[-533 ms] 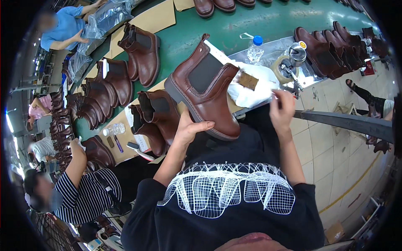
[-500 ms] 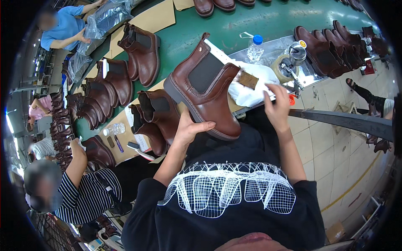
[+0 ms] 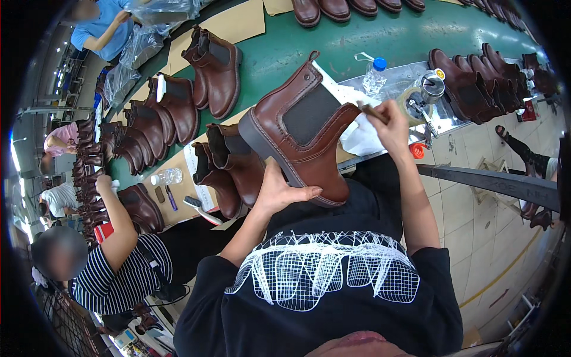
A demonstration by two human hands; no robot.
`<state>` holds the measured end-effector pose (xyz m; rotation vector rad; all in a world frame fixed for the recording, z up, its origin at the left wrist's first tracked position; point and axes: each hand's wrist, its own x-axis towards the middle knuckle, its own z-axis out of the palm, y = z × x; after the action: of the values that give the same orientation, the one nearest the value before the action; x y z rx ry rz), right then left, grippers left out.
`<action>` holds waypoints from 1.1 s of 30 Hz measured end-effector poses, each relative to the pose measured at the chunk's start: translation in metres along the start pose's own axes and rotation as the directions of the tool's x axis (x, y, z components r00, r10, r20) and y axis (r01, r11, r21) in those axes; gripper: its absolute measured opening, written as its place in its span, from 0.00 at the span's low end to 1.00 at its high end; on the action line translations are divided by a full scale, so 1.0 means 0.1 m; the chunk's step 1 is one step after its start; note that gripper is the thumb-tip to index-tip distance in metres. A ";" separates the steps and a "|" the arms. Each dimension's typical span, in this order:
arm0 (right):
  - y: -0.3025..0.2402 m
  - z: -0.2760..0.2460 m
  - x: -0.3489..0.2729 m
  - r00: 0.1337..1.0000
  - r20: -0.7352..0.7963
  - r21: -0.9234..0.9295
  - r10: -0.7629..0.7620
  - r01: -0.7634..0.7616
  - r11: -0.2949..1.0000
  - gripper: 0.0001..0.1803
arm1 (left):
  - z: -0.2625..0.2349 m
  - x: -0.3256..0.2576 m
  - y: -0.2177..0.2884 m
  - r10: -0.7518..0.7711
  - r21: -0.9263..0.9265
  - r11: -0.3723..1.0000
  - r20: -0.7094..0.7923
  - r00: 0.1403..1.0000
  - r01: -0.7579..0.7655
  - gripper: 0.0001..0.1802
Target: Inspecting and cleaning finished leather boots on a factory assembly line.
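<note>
L hand grips a brown ankle boot round its sole at the toe, thumb on top, held up in front of the body; R hand, just R of the boot's collar, now pinches the brown pad that lay on the white cloth approx. half a sec ago, so both hands are occupied; pad-boot contact unclear. Tight to L: standing boots sit just past L hand. Dark metal bar juts R of R forearm. Near edge of bench runs under cloth; more room ahead, btwn hands & far boots.
</note>
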<state>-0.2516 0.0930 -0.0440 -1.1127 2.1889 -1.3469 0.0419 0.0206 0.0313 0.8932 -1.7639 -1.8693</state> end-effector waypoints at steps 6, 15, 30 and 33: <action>-1.05 -0.47 -0.20 0.962 -0.176 0.297 -0.210 0.255 0.920 0.14 | 0.02 -0.01 0.10 0.019 0.032 0.999 -0.007 1.000 -0.019 0.49; -1.32 -0.57 -0.37 0.805 -0.020 -0.011 -0.593 0.593 0.805 0.20 | 0.15 -0.01 0.17 0.025 0.153 0.988 -0.055 0.998 -0.016 0.50; -1.17 -0.46 -0.36 0.793 -0.109 -0.117 -0.599 0.588 0.800 0.19 | 0.19 0.00 0.34 0.025 0.270 0.963 -0.064 0.998 -0.007 0.51; -1.22 -0.47 -0.35 0.809 -0.123 -0.063 -0.575 0.572 0.818 0.20 | 0.19 0.01 0.30 0.028 0.237 0.972 -0.080 0.996 -0.009 0.50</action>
<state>-0.2049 0.1181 0.0804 -1.8499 2.0332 -1.6746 0.0241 0.0306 0.0606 1.0196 -1.9640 -1.6088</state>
